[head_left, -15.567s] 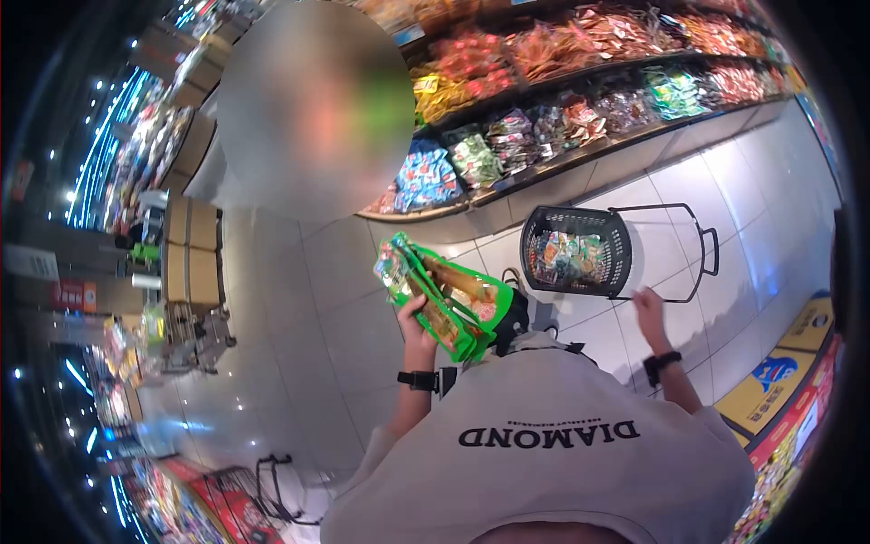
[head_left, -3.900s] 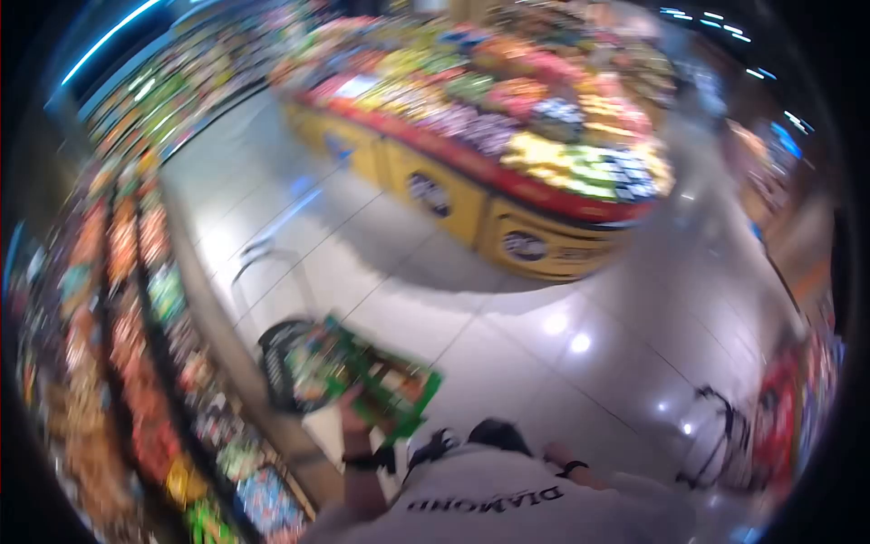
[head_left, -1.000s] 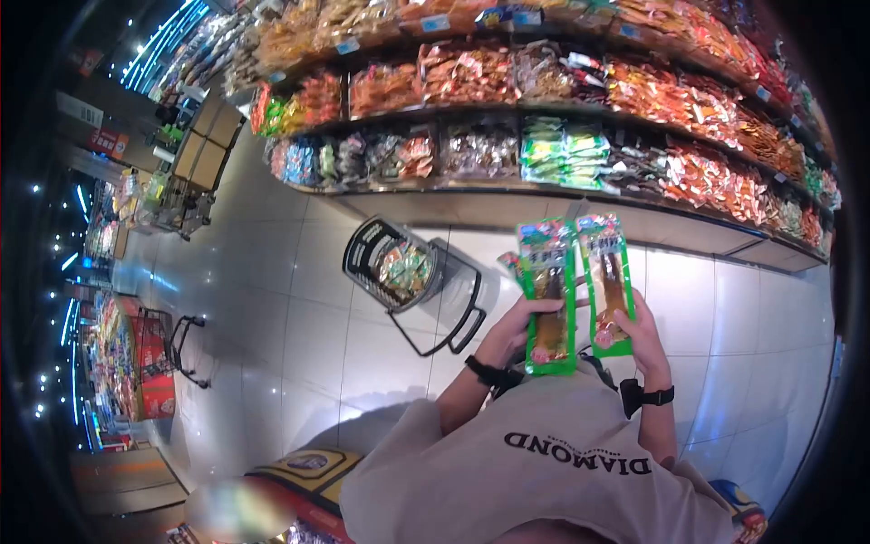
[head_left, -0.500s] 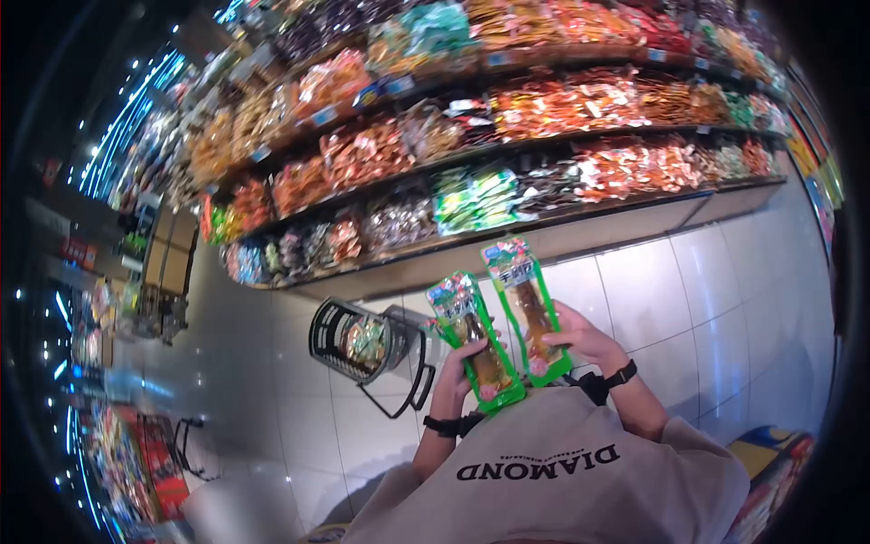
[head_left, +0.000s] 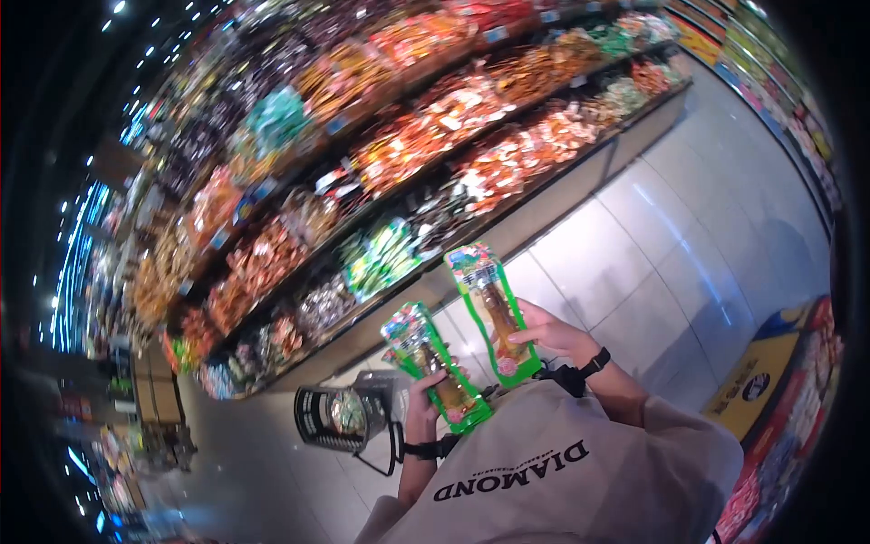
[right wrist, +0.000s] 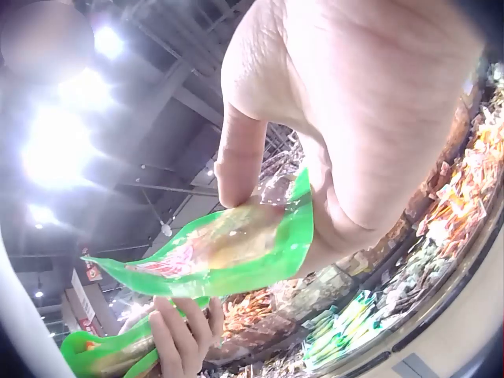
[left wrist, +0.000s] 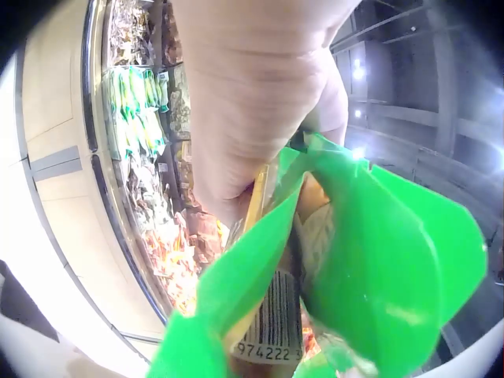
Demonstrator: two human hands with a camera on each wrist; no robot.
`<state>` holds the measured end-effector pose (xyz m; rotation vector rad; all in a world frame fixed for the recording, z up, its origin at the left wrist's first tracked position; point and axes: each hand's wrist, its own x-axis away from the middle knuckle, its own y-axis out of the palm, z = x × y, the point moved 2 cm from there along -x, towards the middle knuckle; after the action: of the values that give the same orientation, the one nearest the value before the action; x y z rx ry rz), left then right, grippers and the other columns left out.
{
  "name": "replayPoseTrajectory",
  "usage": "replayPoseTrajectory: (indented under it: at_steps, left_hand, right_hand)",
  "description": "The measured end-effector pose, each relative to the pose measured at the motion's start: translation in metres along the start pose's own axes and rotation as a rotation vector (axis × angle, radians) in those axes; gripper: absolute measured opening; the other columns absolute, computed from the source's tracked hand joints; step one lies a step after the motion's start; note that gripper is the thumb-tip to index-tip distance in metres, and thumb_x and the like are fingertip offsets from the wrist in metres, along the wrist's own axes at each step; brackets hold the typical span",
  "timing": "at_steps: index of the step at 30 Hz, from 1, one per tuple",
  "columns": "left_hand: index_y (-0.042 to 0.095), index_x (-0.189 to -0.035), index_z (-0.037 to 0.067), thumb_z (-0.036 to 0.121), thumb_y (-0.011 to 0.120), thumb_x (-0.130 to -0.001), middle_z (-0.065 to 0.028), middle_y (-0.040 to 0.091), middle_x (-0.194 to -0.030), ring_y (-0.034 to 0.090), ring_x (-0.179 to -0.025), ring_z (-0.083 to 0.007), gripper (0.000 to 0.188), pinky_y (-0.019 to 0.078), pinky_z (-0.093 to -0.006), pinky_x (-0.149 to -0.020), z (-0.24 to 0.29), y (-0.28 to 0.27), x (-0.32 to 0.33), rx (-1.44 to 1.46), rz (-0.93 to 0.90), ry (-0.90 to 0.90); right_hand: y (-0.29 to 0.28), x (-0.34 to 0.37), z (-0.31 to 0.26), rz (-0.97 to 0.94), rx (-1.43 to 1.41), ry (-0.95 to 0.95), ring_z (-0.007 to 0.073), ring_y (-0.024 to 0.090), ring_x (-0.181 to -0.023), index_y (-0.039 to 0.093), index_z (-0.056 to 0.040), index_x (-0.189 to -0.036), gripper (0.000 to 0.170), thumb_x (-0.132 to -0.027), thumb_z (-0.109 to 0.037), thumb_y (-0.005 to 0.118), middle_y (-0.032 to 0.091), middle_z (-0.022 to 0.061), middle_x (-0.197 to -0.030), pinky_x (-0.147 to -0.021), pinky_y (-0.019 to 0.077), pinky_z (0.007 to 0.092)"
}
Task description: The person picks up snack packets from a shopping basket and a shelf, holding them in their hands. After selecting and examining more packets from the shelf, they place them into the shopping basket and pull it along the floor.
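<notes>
My left hand (head_left: pixel 421 399) grips green-edged snack pouches (head_left: pixel 450 392), with the thumb across the front. In the left wrist view, green flaps and a barcode label (left wrist: pixel 272 315) show below the left hand (left wrist: pixel 260 94). My right hand (head_left: pixel 555 333) pinches another long green-edged pouch (head_left: pixel 497 317) along its right side, thumb on its clear window. That pouch (right wrist: pixel 228 240) hangs from the right hand (right wrist: pixel 346 102) in the right wrist view, browned food visible inside. Both pouches are held side by side in front of my shirt, printed tops pointing away from me.
A black shopping basket (head_left: pixel 308 419) with packets inside stands on the tiled floor, left of my hands. Long tiered shelves of bagged snacks (head_left: pixel 426 136) run diagonally ahead, including bright green packs (head_left: pixel 385 258). A yellow-sided display (head_left: pixel 748 385) stands at the right.
Earlier my left hand held the pouches alone; now each hand holds some. Over the last second my view has turned right, so the shelves tilt and the basket sits lower left.
</notes>
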<state>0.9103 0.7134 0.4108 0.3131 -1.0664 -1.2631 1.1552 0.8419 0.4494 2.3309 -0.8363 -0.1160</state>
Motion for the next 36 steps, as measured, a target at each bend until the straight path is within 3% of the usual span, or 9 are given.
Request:
replayPoseTrajectory:
  at_steps: [3, 6, 15, 23, 28, 32, 34, 36]
  left_hand:
    - [0.043, -0.14, 0.003, 0.002, 0.068, -0.076, -0.0165, 0.062, -0.108, 0.065, -0.097, -0.0339, 0.069, 0.0536, -0.0507, -0.091, -0.007, 0.007, -0.028, 0.016, 0.001, 0.056]
    - [0.042, -0.138, 0.004, 0.004, 0.066, -0.076, -0.0131, 0.058, -0.106, 0.062, -0.095, -0.0294, 0.067, 0.0536, -0.0456, -0.086, -0.017, 0.033, -0.054, 0.038, -0.016, 0.056]
    - [0.044, -0.135, 0.004, 0.004, 0.066, -0.075, -0.0134, 0.058, -0.104, 0.061, -0.092, -0.029, 0.064, 0.0539, -0.0455, -0.083, -0.052, 0.105, -0.116, -0.102, -0.099, -0.161]
    - [0.046, -0.131, 0.003, 0.004, 0.065, -0.076, -0.0135, 0.059, -0.103, 0.061, -0.094, -0.0294, 0.058, 0.0537, -0.045, -0.082, -0.054, 0.153, -0.189, -0.135, -0.111, -0.21]
    - [0.049, -0.128, 0.003, 0.013, 0.067, -0.083, -0.0139, 0.06, -0.106, 0.061, -0.098, -0.0292, 0.05, 0.0523, -0.0449, -0.088, -0.063, 0.162, -0.28, -0.125, -0.135, -0.269]
    - [0.052, -0.128, 0.003, 0.022, 0.069, -0.088, -0.0133, 0.062, -0.11, 0.062, -0.101, -0.0302, 0.047, 0.0518, -0.0454, -0.091, -0.068, 0.231, -0.346, -0.166, -0.171, -0.246]
    - [0.05, -0.132, 0.003, 0.026, 0.066, -0.092, -0.0141, 0.061, -0.121, 0.06, -0.11, -0.0309, 0.049, 0.0507, -0.0455, -0.095, -0.077, 0.251, -0.384, -0.161, -0.201, -0.3]
    - [0.046, -0.138, 0.004, 0.026, 0.064, -0.095, -0.0134, 0.059, -0.129, 0.058, -0.117, -0.0304, 0.052, 0.0462, -0.0478, -0.103, -0.082, 0.298, -0.401, -0.185, -0.191, -0.341]
  right_hand:
    - [-0.034, 0.019, -0.018, 0.049, 0.0, -0.042, 0.0208, 0.061, -0.114, 0.029, -0.0053, -0.149, 0.069, -0.089, 0.002, 0.062, 0.061, 0.0118, -0.125, -0.1, 0.0464, 0.0365]
    - [-0.064, 0.037, -0.035, 0.096, 0.023, -0.091, 0.0206, 0.061, -0.114, 0.031, -0.0058, -0.148, 0.067, -0.089, 0.001, 0.062, 0.062, 0.0118, -0.123, -0.1, 0.0465, 0.0373]
    - [-0.151, 0.077, -0.044, 0.309, -0.03, -0.14, 0.0186, 0.057, -0.12, 0.033, -0.0041, -0.148, 0.069, -0.086, 0.005, 0.063, 0.058, 0.0099, -0.13, -0.103, 0.0436, 0.0347]
    - [-0.193, 0.082, -0.075, 0.447, -0.025, -0.169, 0.0158, 0.052, -0.123, 0.035, -0.0029, -0.147, 0.07, -0.085, 0.001, 0.066, 0.055, 0.0091, -0.134, -0.104, 0.0405, 0.0319]
    - [-0.242, 0.075, -0.101, 0.48, 0.101, -0.153, 0.0127, 0.047, -0.124, 0.037, -0.0007, -0.145, 0.065, -0.086, -0.001, 0.066, 0.052, 0.0063, -0.135, -0.106, 0.0372, 0.0298]
    - [-0.269, 0.066, -0.158, 0.445, 0.076, -0.202, 0.0116, 0.045, -0.125, 0.037, -0.0004, -0.145, 0.064, -0.088, -0.002, 0.065, 0.051, 0.0054, -0.136, -0.106, 0.0377, 0.029]
    - [-0.285, 0.059, -0.188, 0.465, 0.094, -0.238, 0.0124, 0.046, -0.124, 0.039, -0.0006, -0.144, 0.063, -0.087, -0.002, 0.066, 0.052, 0.0055, -0.134, -0.106, 0.038, 0.029]
    - [-0.306, 0.052, -0.211, 0.443, 0.177, -0.159, 0.0124, 0.043, -0.127, 0.035, -0.001, -0.149, 0.066, -0.091, -0.005, 0.065, 0.048, 0.0053, -0.14, -0.109, 0.0353, 0.0297]
